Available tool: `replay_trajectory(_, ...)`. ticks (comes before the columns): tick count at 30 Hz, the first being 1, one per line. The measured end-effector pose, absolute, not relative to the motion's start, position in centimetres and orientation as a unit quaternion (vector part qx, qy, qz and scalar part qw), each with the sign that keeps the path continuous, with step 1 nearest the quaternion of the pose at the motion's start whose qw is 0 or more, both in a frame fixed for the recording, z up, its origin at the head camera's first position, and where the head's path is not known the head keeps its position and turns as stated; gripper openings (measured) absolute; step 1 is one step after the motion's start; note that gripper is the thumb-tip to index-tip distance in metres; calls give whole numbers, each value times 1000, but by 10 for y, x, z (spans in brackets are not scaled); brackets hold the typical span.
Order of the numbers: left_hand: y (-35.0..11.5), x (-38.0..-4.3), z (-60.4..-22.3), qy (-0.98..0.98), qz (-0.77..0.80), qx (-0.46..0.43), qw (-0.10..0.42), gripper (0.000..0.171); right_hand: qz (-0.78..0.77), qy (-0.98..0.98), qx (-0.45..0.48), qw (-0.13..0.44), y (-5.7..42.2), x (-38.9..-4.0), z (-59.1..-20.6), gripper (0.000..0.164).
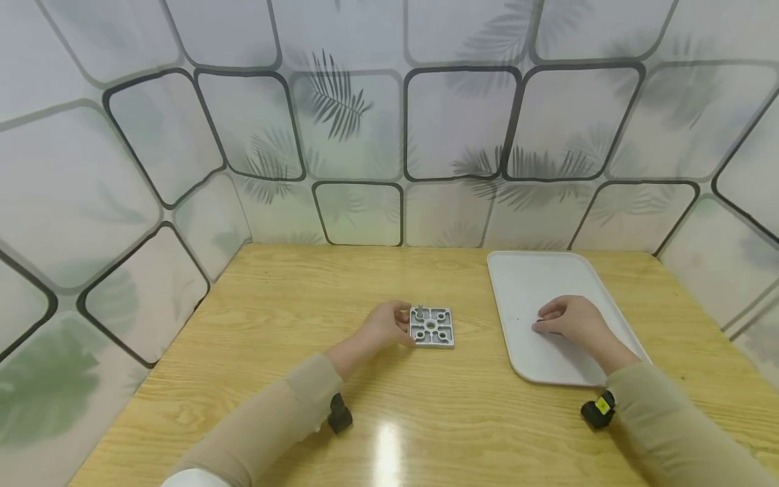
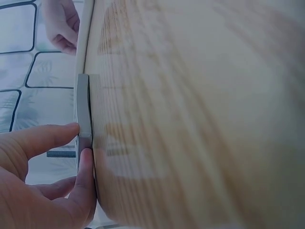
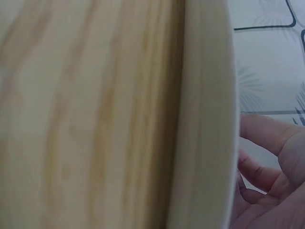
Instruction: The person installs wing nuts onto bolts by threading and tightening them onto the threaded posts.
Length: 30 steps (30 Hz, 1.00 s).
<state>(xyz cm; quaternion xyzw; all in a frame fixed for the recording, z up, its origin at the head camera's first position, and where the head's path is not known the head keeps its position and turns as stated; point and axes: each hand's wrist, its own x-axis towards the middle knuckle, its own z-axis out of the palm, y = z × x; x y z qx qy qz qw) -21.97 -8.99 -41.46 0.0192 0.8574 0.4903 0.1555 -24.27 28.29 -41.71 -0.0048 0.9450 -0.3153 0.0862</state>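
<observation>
A square grey metal plate [image 1: 431, 327] with ribs and round holes lies on the table. One small bolt [image 1: 420, 311] stands upright at its back left hole. My left hand [image 1: 385, 325] holds the plate's left edge, and in the left wrist view the fingers [image 2: 71, 130] touch its side. Over the white tray [image 1: 535, 284], my right hand [image 1: 572, 320] bends its fingers down toward the thumb, low over the surface. A small dark patch shows at those fingertips; I cannot tell whether they pinch something. In the right wrist view the tray's rim hides the fingertips.
The tray stands on the right of the wooden table [image 1: 292, 291], with a tiny dark speck [image 1: 518, 318] on it. Patterned walls [image 1: 359, 135] enclose the back and both sides. Each wrist carries a black camera [image 1: 599, 410].
</observation>
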Motion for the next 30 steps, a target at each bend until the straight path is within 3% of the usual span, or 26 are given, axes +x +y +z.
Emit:
replay_trajectory(7,-90,-221,-416,858,489,20,156,82,-291,954,-19,66,281,-240,-414,32)
replay_trajectory(30,-91,-222,-416,855,493,10,163,81,-323,944,24,54,286,-236,-412,36)
